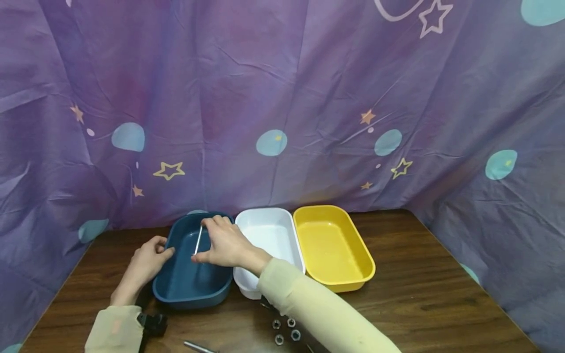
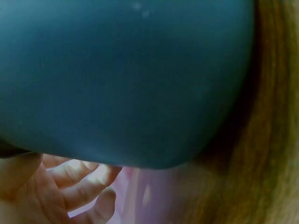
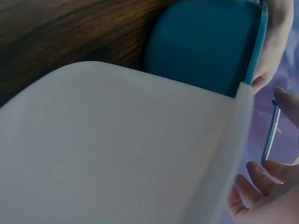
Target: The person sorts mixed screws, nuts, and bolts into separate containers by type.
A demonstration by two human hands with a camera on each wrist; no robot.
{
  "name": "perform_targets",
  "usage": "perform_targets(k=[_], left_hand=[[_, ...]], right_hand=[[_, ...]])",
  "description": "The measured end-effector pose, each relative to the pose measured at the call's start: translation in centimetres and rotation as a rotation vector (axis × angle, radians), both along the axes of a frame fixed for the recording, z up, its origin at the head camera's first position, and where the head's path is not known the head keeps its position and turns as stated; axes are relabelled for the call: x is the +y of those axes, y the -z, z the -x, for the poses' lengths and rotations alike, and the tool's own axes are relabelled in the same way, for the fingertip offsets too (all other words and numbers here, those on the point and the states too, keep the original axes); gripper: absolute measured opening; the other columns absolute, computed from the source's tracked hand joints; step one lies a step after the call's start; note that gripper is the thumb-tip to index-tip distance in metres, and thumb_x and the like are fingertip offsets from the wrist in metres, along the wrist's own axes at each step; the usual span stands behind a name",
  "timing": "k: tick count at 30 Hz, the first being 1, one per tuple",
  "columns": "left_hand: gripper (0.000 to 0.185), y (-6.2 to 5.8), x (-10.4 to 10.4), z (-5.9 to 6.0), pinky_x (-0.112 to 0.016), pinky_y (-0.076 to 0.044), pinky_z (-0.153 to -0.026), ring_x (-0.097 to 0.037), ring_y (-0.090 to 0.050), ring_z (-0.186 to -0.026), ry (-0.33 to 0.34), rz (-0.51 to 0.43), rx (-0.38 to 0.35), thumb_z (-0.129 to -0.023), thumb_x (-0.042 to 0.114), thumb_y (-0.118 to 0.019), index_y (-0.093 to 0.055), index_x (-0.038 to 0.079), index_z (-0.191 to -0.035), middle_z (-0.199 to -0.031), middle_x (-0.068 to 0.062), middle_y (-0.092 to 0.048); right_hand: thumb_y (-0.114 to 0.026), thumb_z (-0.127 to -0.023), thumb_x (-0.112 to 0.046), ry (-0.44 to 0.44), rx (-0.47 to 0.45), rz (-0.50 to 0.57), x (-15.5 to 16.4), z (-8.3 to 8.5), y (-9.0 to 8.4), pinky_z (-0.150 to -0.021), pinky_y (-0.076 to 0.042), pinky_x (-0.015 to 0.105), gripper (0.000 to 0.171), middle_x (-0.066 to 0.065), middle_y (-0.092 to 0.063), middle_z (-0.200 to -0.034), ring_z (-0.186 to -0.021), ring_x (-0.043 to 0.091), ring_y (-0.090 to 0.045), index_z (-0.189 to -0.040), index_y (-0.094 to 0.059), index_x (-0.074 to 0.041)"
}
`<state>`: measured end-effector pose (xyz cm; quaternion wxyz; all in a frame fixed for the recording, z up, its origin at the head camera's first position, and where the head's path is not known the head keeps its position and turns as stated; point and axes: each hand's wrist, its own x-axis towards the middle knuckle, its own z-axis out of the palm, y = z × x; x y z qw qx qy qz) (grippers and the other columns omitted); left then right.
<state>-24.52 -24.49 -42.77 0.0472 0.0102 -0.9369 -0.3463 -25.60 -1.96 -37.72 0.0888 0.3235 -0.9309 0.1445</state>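
Observation:
My right hand is over the blue bin, pinching a thin silver metal rod by its two ends between thumb and fingertips. In the right wrist view the rod shows a small knob-like end beside one fingertip. At the bin's left rim, my left hand rests with its thumb at the edge and its fingers loosely bent. The left wrist view is mostly filled by the bin's outer wall, with the left fingers past its rim.
A white bin stands right beside the blue one, partly behind my right forearm. Next to it is a yellow bin. Several hex nuts and another metal rod lie on the wooden table's near side. A purple curtain hangs behind.

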Motion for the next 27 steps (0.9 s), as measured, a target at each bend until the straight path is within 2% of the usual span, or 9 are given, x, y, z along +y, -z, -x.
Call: perform_targets(k=[7, 14, 19, 22, 27], left_hand=[[0.035, 0.0, -0.2, -0.1, -0.041, -0.043, -0.068, -0.03, -0.058, -0.08, 0.004, -0.005, 0.019, -0.093, 0.021, -0.062, -0.058, -0.006, -0.114, -0.089, -0.014, -0.062], [0.045, 0.1, 0.0, 0.1, -0.034, -0.043, -0.063, -0.024, -0.057, -0.074, -0.019, -0.039, 0.055, -0.099, 0.034, -0.056, -0.06, -0.009, -0.115, -0.082, -0.011, -0.061], [0.037, 0.0, 0.1, 0.0, -0.036, -0.043, -0.065, -0.025, -0.059, -0.077, -0.034, -0.044, 0.094, -0.099, 0.026, -0.055, -0.063, -0.008, -0.113, -0.083, -0.011, -0.065], [0.035, -0.3, -0.1, -0.3, -0.037, -0.044, -0.066, -0.026, -0.06, -0.079, -0.024, -0.033, 0.089, -0.098, 0.023, -0.056, -0.064, -0.007, -0.113, -0.086, -0.012, -0.067], [0.038, -1.1, -0.5, -0.6, -0.038, -0.044, -0.065, -0.026, -0.06, -0.079, 0.003, 0.0, 0.037, -0.097, 0.027, -0.06, -0.063, -0.007, -0.112, -0.088, -0.014, -0.067]], right_hand=[[-0.074, -0.077, -0.061, 0.029, 0.003, -0.067, -1.5, 0.8, 0.5, -0.089, -0.045, 0.037, 0.081, 0.004, -0.054, -0.123, -0.112, 0.02, -0.05, -0.136, -0.051, -0.011], [-0.075, -0.076, -0.06, 0.059, -0.012, -0.151, -2.2, 1.5, 0.6, -0.09, -0.044, 0.036, 0.079, 0.003, -0.053, -0.122, -0.111, 0.019, -0.05, -0.134, -0.051, -0.012], [-0.075, -0.076, -0.06, 0.073, -0.027, -0.169, -2.5, 1.7, 0.8, -0.09, -0.045, 0.037, 0.079, 0.003, -0.053, -0.123, -0.111, 0.019, -0.05, -0.135, -0.051, -0.012], [-0.075, -0.076, -0.061, 0.079, -0.035, -0.185, -2.6, 1.6, 1.0, -0.09, -0.045, 0.036, 0.08, 0.003, -0.053, -0.123, -0.111, 0.018, -0.049, -0.135, -0.051, -0.013], [-0.076, -0.075, -0.061, 0.09, -0.035, -0.212, -2.5, 1.2, 1.2, -0.086, -0.044, 0.035, 0.078, 0.001, -0.054, -0.117, -0.107, 0.017, -0.049, -0.133, -0.052, -0.014]])
